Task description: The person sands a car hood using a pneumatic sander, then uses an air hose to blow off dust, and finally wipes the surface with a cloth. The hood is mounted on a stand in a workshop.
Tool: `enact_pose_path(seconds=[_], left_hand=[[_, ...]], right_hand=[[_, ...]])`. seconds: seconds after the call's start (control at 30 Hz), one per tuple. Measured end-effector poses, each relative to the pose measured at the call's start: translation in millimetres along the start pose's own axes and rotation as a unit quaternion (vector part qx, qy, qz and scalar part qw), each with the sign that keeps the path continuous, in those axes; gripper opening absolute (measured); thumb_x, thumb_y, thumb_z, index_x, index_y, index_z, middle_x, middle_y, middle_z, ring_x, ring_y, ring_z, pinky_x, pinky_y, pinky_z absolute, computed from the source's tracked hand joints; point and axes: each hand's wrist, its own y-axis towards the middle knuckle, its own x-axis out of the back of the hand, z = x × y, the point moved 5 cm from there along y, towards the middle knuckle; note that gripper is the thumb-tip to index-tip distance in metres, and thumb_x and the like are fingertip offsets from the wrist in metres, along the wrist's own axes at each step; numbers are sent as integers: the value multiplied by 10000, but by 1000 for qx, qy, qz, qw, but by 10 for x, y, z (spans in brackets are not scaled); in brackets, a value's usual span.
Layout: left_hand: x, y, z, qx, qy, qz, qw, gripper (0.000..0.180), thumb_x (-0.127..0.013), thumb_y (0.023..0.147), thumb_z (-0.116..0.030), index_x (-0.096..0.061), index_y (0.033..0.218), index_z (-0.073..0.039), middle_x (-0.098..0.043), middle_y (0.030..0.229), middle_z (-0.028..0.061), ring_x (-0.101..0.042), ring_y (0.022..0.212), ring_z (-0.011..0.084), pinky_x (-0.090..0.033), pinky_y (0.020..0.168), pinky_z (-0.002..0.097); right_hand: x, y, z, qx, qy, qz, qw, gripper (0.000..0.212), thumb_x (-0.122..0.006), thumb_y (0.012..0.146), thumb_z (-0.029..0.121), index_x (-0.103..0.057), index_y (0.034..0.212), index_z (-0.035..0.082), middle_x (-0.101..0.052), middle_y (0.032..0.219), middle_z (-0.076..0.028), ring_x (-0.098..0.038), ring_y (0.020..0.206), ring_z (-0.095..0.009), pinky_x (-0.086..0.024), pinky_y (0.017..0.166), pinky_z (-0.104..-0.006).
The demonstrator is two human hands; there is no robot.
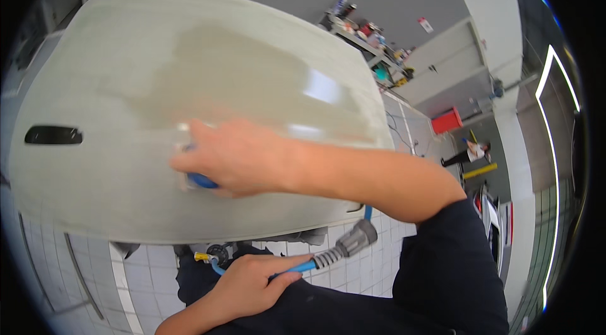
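- One pale panel (95, 92) dominated my view.
- Left hand (247, 286) was clamped on a blue hose (304, 267), best kept clear.
- Right hand (237, 157) curled over a blurred blue tool (202, 180) on the panel; I judged flat, even strokes best.

A head-worn fisheye camera is looking down from close above the near edge of a broad, pale grey-green panel (208, 82), facing its far edge.
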Motion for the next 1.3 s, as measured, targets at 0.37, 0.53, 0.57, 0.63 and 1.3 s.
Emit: enact_pose_path(seconds=[0.37, 0.53, 0.57, 0.63, 1.3], left_hand=[[-1043, 833, 76, 104, 108, 257, 955, 325, -644, 948, -283, -704, 1260, -214, -747, 864, 97, -696, 749, 291, -542, 715, 342], [-979, 778, 94, 106, 10, 179, 978, 347, -608, 962, -157, -680, 1300, -192, -724, 792, 55, -673, 687, 197, -520, 689, 303], [-909, 726, 47, 108, 6, 161, 981, 348, -611, 958, -146, -682, 1296, -188, -719, 784, 51, -663, 680, 193, -516, 683, 298], [-681, 653, -11, 110, 5, 117, 987, 351, -618, 950, -122, -686, 1290, -180, -710, 770, 44, -644, 665, 185, -509, 672, 288], [-810, 1080, 23, 88, -42, 281, 955, 380, -647, 943, -118, -672, 1313, -198, -746, 906, 72, -697, 778, 198, -533, 770, 293]], right_hand=[[-251, -3313, -1004, -487, 76, -97, 865, 426, -793, 749, 268, -574, 1098, 163, -561, 1037, -177, -640, 807, -393, -540, 744, -432], [-293, -4413, -2110, -649, 141, -78, 743, 511, -758, 732, 337, -574, 1140, 90, -652, 984, -229, -647, 925, -422, -526, 825, -462], [-212, -4173, -2135, -634, 126, -57, 761, 521, -753, 727, 348, -573, 1134, 78, -663, 977, -226, -650, 927, -416, -524, 830, -465], [-173, -3364, -2071, -560, 84, -25, 824, 532, -738, 724, 365, -575, 1136, 70, -667, 969, -230, -645, 949, -423, -524, 836, -474], [-54, -2525, -1667, -526, 72, -49, 846, 454, -755, 756, 311, -562, 1114, 108, -635, 973, -251, -642, 926, -430, -526, 805, -486]])
